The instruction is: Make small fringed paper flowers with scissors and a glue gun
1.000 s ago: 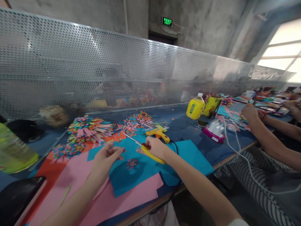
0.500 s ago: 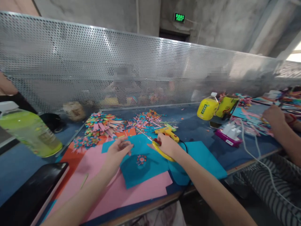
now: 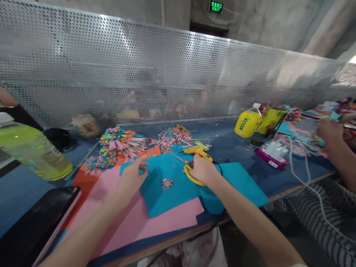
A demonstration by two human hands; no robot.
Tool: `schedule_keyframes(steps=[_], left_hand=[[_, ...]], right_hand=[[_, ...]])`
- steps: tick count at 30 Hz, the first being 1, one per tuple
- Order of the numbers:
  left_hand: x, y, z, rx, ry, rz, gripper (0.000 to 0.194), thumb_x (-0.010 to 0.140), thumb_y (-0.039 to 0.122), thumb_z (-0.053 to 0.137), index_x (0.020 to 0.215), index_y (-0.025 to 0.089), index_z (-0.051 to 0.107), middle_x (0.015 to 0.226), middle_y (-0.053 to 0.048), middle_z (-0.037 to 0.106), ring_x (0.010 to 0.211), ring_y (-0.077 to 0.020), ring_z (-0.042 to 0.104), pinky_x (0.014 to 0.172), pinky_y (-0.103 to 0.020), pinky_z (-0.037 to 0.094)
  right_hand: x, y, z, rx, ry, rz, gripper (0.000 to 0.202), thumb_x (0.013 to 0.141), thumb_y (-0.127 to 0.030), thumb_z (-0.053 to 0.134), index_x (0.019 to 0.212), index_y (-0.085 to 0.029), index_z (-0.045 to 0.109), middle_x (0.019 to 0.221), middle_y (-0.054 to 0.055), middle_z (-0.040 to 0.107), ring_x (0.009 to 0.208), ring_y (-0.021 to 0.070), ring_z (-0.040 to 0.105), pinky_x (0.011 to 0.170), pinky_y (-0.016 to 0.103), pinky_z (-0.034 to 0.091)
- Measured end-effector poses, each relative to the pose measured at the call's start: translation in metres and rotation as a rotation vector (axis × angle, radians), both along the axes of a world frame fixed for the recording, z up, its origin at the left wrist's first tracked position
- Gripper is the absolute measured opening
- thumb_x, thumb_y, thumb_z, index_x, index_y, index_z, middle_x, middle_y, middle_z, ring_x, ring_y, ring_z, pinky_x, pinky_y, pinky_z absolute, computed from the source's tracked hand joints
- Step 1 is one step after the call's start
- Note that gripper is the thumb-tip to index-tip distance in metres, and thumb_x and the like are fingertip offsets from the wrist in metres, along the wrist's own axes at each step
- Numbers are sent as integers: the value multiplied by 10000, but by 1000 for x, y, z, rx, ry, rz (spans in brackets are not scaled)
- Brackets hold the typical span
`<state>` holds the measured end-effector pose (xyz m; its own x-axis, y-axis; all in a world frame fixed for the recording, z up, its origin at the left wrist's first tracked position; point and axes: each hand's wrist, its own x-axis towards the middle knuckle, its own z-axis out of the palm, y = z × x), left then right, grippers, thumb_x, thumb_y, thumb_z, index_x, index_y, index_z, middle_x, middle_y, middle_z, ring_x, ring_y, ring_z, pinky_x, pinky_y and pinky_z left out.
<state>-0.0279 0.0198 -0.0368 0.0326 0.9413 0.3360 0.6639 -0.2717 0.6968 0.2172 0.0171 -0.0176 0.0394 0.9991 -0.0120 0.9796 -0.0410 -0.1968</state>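
Scissors point(image 3: 191, 178) have drawn back, and your left hand point(image 3: 135, 175) has slid away from the paper flower point(image 3: 167, 183), its fingers loosely parted around nothing visible! Your right hand point(image 3: 204, 169) grips the scissors; the flower sits on blue paper point(image 3: 158, 202). "EXIT" glows on the sign point(image 3: 216, 6); a bottle point(image 3: 39, 150) at left holds yellow-green liquid point(image 3: 32, 155).

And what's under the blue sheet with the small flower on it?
Pink paper shows past the near edge of the blue sheet, so it seems to run beneath. How far in it reaches, and anything else underneath, is covered.
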Motion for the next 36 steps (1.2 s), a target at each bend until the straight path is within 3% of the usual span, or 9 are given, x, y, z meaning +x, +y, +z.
schedule_keyframes(steps=[2,5,9,17,23,29,33,36], left_hand=[[-3,-3,4,88,245,-10,383,690,200,536,1070,194,584,1046,-103,646,971,-285,560,841,-405,392],[-4,-12,11,137,459,-191,402,733,224,515,1133,252,553,1174,-62,599,1114,-277,487,932,-402,317],[0,-21,10,124,623,-334,569,798,247,455,1347,258,305,1114,-76,641,1128,-277,487,971,-461,209],[-2,-19,-6,80,616,-316,562,808,204,392,1360,183,285,1044,-129,667,992,-295,588,958,-475,194],[15,-1,7,198,516,-313,588,780,209,441,1348,237,294,1020,-94,681,1111,-305,515,1000,-526,113],[37,26,5,192,697,-415,630,795,160,363,1391,111,163,1019,-165,668,1083,-308,533,982,-553,128],[31,25,0,117,741,-448,557,832,174,302,1381,161,208,1182,-151,585,1048,-277,557,992,-534,107],[31,19,5,68,706,-437,552,866,228,270,1398,191,127,1201,-129,575,1080,-261,539,998,-520,112]], right_hand=[[0,-1,0,-14,2,16,570,662,-547,588,1010,-106,490,884,155,647,819,286,628,602,296,431],[1,-2,-1,-36,18,28,540,672,-527,585,992,-101,498,891,166,648,815,291,629,583,292,424],[3,-3,0,-43,33,33,480,719,-446,548,1029,-85,484,907,174,649,814,293,630,553,288,410],[5,-1,-6,-31,33,56,424,699,-401,588,996,-112,499,886,143,660,748,248,641,513,258,385],[6,0,-6,-34,58,74,411,691,-371,591,995,-110,500,881,138,665,754,240,642,497,246,377],[6,-3,-2,-23,79,79,480,667,-348,604,1044,-78,478,899,153,663,798,262,637,519,257,387],[6,-4,0,-25,93,84,473,665,-337,609,1040,-79,480,923,156,658,827,261,633,542,258,397],[6,-3,0,-37,103,81,473,664,-324,618,1045,-81,480,913,152,660,825,258,634,544,255,398]])
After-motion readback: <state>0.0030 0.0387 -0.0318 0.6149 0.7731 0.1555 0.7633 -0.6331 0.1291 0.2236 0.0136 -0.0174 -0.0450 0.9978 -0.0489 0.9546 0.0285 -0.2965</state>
